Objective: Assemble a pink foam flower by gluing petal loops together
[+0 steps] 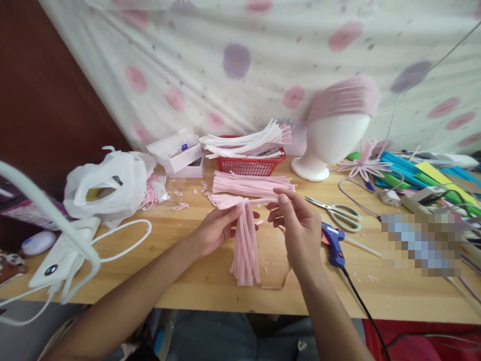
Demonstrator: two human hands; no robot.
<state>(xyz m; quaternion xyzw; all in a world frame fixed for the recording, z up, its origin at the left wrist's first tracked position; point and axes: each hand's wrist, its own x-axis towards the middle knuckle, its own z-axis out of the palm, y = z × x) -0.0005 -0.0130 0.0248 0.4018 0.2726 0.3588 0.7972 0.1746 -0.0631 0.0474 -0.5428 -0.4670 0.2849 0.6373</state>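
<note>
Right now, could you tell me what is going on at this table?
A person is working a bundle of pink pipe cleaners with both bare hands above the wooden table. The left hand grips the bundle near its top; the right hand pinches one strand of it. A blue glue gun and scissors lie to the right.
</note>
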